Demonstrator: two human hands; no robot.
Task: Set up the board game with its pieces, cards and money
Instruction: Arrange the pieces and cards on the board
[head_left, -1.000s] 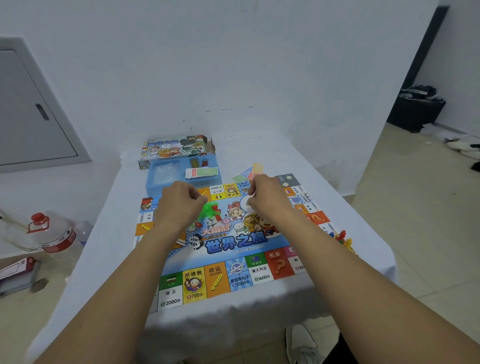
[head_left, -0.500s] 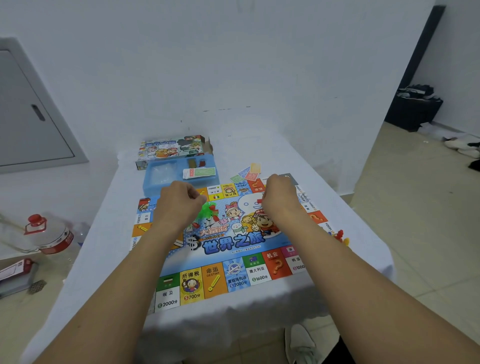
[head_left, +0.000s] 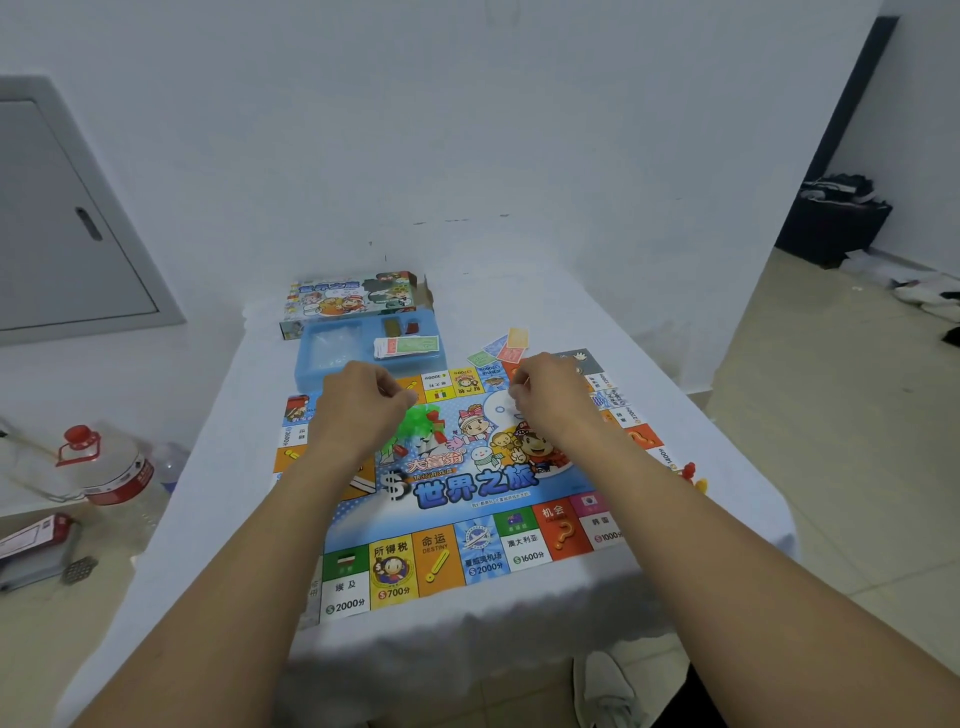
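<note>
From the head camera, the game board (head_left: 467, 499) lies flat on a table covered by a white cloth (head_left: 208, 519), its near edge at the table's near edge. Both forearms reach out over it. The left hand (head_left: 358, 405) is curled above the board's left centre, and a bag of green plastic pieces (head_left: 418, 423) shows just beyond its fingers; whether the fingers actually pinch the bag cannot be told. The right hand (head_left: 550, 400) is curled above the far right part of the board, with something small and white at its fingertips that is too blurred to name.

Beyond the board's far left corner sits a blue plastic tray (head_left: 311, 364) with a stack of paper money (head_left: 408, 347) in it, and behind the tray the game box (head_left: 353, 299). A few loose cards (head_left: 501, 348) fan out on the cloth just past the board's far edge, near the right hand. Small red and yellow pieces (head_left: 693, 475) stand on the cloth off the board's right side, partly cut off by the right forearm.

Left of the table a clear bottle with a red cap (head_left: 104, 462) stands on the floor. The hands hide the board squares beneath them.
</note>
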